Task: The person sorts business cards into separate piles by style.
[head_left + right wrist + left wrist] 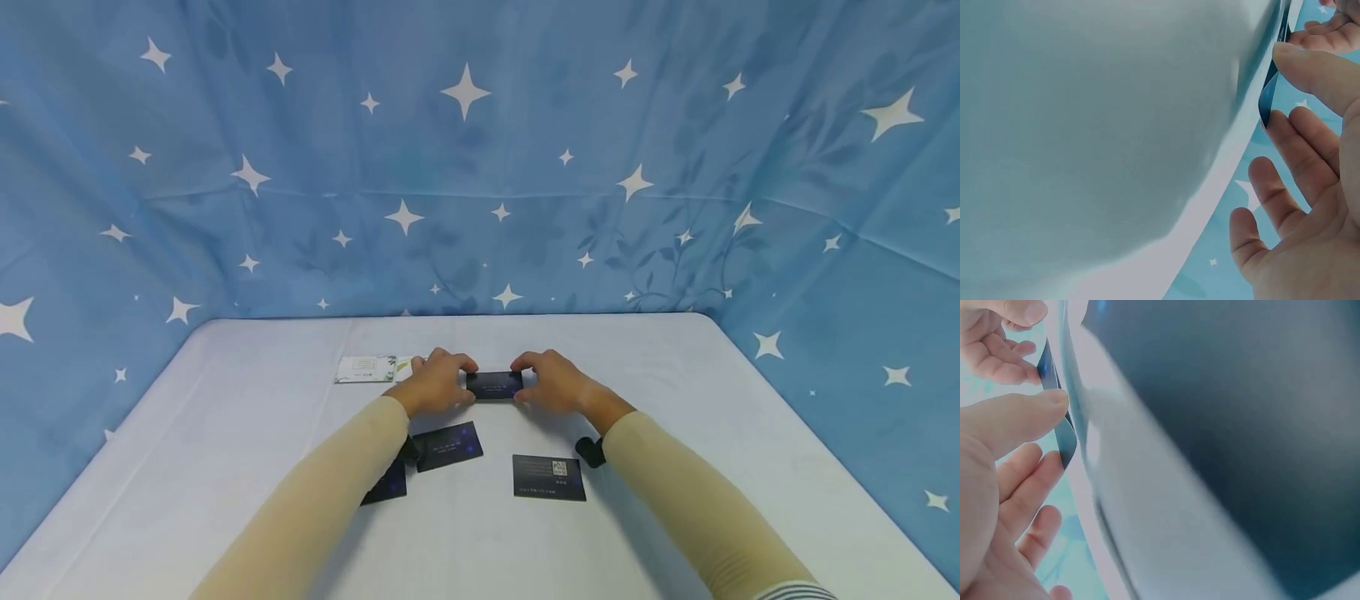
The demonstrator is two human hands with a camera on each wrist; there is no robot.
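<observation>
Between both hands a dark card [493,386] with small printed text is held by its short ends, over the far middle of the table. My left hand [437,383] pinches the left end between thumb and fingers. On the opposite end, my right hand [558,383] has its thumb and index finger. The left wrist view shows the card [1067,445] edge-on, its corner bent under the left thumb. In the right wrist view the card's end [1269,97] also looks curved, while the right hand's lower fingers [1275,190] are spread away from it.
Nearer on the white table [465,542] lie a dark card [453,447], another dark card [388,485] partly under the left forearm, and a dark card with a QR code [549,478]. A white card [365,369] and a green-and-white card [403,367] lie beyond the left hand. A starry blue curtain [480,167] hangs behind.
</observation>
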